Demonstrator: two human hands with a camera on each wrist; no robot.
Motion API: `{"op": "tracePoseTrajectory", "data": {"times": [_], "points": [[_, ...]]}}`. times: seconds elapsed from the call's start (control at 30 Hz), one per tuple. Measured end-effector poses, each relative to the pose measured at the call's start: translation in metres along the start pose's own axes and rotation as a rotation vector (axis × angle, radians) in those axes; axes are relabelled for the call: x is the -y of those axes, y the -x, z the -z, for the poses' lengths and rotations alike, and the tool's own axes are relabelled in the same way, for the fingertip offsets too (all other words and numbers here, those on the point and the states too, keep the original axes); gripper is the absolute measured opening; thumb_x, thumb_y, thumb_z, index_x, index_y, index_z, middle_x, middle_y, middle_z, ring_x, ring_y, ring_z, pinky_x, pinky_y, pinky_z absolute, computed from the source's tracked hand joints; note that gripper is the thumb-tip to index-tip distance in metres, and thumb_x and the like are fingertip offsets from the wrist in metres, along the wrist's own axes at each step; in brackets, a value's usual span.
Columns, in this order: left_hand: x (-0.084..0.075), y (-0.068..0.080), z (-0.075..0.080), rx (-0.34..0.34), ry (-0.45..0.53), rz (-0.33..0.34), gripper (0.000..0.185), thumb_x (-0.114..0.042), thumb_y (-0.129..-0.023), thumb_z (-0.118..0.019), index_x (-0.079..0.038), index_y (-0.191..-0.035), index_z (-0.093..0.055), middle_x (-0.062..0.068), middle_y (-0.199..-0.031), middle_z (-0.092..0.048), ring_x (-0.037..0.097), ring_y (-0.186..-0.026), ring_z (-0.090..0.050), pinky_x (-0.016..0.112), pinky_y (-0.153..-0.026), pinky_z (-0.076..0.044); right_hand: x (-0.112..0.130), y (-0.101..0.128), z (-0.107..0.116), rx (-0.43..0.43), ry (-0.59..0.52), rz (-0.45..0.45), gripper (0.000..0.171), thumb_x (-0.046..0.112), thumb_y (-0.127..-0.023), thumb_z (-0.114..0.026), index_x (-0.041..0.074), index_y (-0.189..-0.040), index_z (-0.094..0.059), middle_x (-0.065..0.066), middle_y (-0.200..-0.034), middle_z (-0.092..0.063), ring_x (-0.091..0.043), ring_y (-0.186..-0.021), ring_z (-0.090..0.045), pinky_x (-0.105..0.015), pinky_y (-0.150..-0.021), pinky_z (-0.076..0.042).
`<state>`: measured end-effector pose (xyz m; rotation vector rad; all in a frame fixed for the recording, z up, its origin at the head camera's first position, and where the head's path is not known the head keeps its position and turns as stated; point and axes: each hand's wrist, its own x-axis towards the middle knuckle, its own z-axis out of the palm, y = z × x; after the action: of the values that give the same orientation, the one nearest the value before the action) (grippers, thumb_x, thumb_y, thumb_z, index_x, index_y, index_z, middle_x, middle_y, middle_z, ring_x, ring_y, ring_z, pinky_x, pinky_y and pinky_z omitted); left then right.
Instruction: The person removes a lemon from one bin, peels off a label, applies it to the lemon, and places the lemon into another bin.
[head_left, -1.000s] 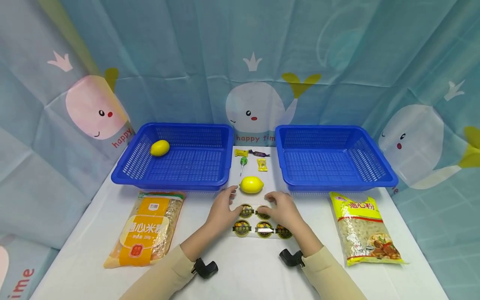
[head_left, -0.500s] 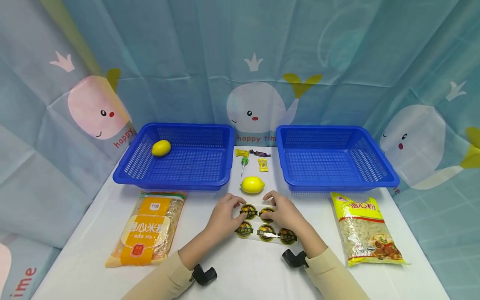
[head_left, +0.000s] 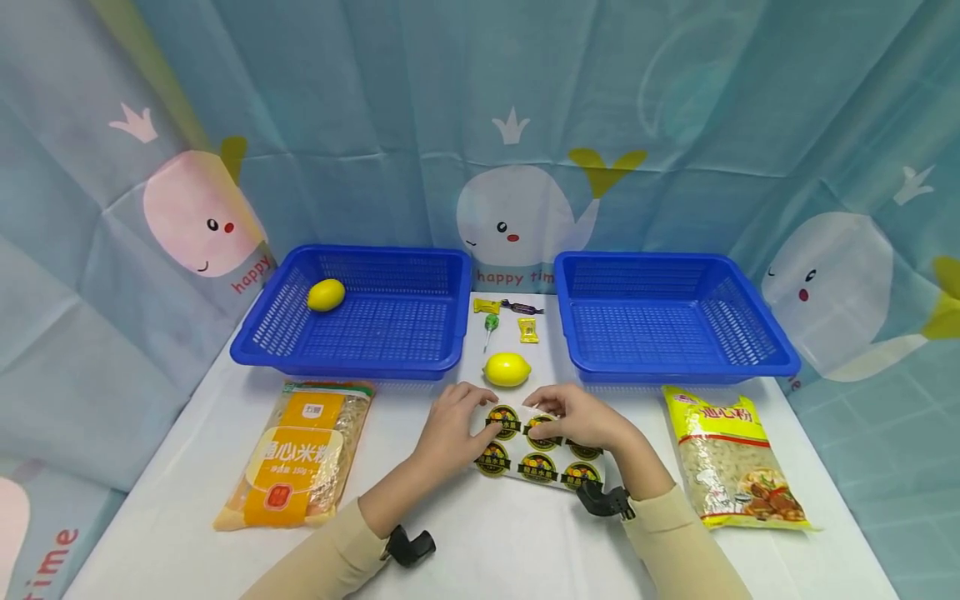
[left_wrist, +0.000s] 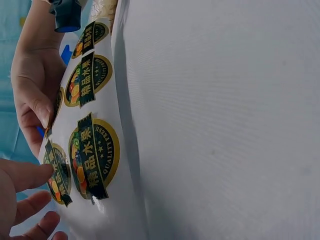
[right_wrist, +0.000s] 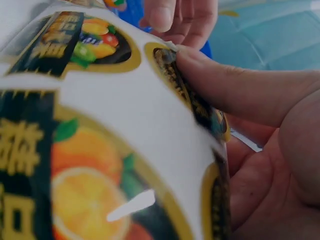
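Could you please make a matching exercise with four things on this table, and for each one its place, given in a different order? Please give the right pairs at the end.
Things:
1. sticker sheet
2. orange noodle bag
3. lemon in the left basket
4. green lollipop

Places:
A. on the table in front of the left basket
B. between the two baskets, behind the loose lemon
C. held by the left hand and the right hand
D. in a far corner, among blue mesh walls

Pairs: 1-C, 2-A, 3-D, 4-B
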<state>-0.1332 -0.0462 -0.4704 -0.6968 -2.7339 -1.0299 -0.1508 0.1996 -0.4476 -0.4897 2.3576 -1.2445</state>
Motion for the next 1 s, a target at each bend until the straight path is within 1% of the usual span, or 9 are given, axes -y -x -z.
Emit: {"op": "tracePoseTrajectory", "data": {"times": [0.23, 0.3, 0.4, 0.5, 0.63, 0.73, 0.83, 0.93, 1.0], "points": [[-0.001, -0.001, 0.004, -0.022, 0.019, -0.076, 0.027, -0.027, -0.085, -0.082, -0.017, -0.108, -0.073, 0.005, -0.108, -0.066, 0.023, -0.103, -0.053, 0.047, -0.093, -0.043, -0.001, 0.0, 0.004, 0.075, -0.059, 0.054, 0.044, 0.022, -0.09, -0.078, 0.007, -0.13, -0.066, -0.004, -0.107, -0.074, -0.015, -0.09, -0.066, -0.029, -0.081, -0.055], [-0.002, -0.001, 0.005, -0.028, 0.024, -0.087, 0.026, -0.026, -0.086, -0.082, -0.017, -0.108, -0.073, 0.003, -0.108, -0.066, 0.023, -0.104, -0.054, 0.047, -0.094, -0.044, -0.002, -0.001, 0.005, 0.092, -0.082, 0.063, 0.046, 0.022, -0.091, -0.077, 0.006, -0.132, -0.064, -0.004, -0.109, -0.073, -0.015, -0.091, -0.066, -0.028, -0.082, -0.055], [-0.002, -0.001, 0.007, -0.034, 0.025, -0.089, 0.023, -0.025, -0.086, -0.081, -0.018, -0.107, -0.074, -0.001, -0.106, -0.067, 0.021, -0.105, -0.056, 0.047, -0.094, -0.044, -0.002, -0.002, 0.005, 0.108, -0.11, 0.078, 0.047, 0.02, -0.092, -0.076, 0.006, -0.134, -0.062, -0.005, -0.105, -0.073, -0.015, -0.088, -0.066, -0.026, -0.08, -0.055], [-0.002, -0.001, 0.01, -0.027, 0.035, -0.08, 0.022, -0.023, -0.086, -0.081, -0.018, -0.106, -0.075, -0.002, -0.107, -0.069, 0.021, -0.106, -0.059, 0.048, -0.096, -0.045, -0.003, -0.004, 0.006, 0.116, -0.151, 0.097, 0.047, 0.018, -0.092, -0.075, 0.005, -0.135, -0.061, -0.007, -0.102, -0.072, -0.014, -0.085, -0.066, -0.025, -0.077, -0.055], [-0.004, -0.004, 0.015, -0.038, 0.084, -0.064, 0.015, -0.02, -0.086, -0.081, -0.018, -0.099, -0.074, -0.002, -0.108, -0.07, 0.021, -0.107, -0.061, 0.046, -0.098, -0.049, -0.004, -0.007, 0.006, 0.099, -0.18, 0.09, 0.046, 0.016, -0.092, -0.075, 0.001, -0.133, -0.061, -0.009, -0.103, -0.073, -0.014, -0.086, -0.067, -0.025, -0.078, -0.056], [-0.006, -0.005, 0.02, -0.046, 0.158, -0.032, 0.013, -0.017, -0.085, -0.082, -0.019, -0.09, -0.07, -0.004, -0.105, -0.07, 0.02, -0.107, -0.063, 0.044, -0.097, -0.052, -0.006, -0.009, 0.006, 0.073, -0.149, 0.052, 0.045, 0.018, -0.09, -0.077, -0.002, -0.128, -0.064, -0.008, -0.101, -0.075, -0.013, -0.085, -0.068, -0.026, -0.079, -0.056], [-0.006, -0.005, 0.023, -0.025, 0.224, 0.038, 0.012, -0.016, -0.086, -0.08, -0.02, -0.088, -0.07, -0.005, -0.098, -0.072, 0.023, -0.104, -0.066, 0.045, -0.095, -0.051, -0.01, -0.013, 0.003, 0.057, -0.085, 0.013, 0.041, 0.019, -0.089, -0.079, -0.002, -0.122, -0.067, -0.006, -0.098, -0.076, -0.013, -0.084, -0.068, -0.028, -0.08, -0.055], [-0.004, -0.005, 0.022, 0.001, 0.198, 0.078, 0.009, -0.015, -0.087, -0.078, -0.019, -0.091, -0.071, -0.003, -0.095, -0.073, 0.025, -0.099, -0.067, 0.044, -0.09, -0.052, -0.014, -0.016, 0.0, 0.053, -0.042, -0.012, 0.039, 0.021, -0.088, -0.079, 0.0, -0.121, -0.069, -0.005, -0.098, -0.076, -0.013, -0.083, -0.067, -0.03, -0.08, -0.054], [-0.002, -0.004, 0.02, 0.019, 0.133, 0.058, 0.013, -0.016, -0.088, -0.078, -0.015, -0.099, -0.074, 0.0, -0.1, -0.072, 0.026, -0.098, -0.065, 0.043, -0.087, -0.052, -0.014, -0.016, -0.002, 0.05, -0.023, -0.02, 0.041, 0.022, -0.088, -0.079, 0.001, -0.122, -0.069, -0.004, -0.099, -0.076, -0.012, -0.084, -0.067, -0.031, -0.082, -0.054]]}}
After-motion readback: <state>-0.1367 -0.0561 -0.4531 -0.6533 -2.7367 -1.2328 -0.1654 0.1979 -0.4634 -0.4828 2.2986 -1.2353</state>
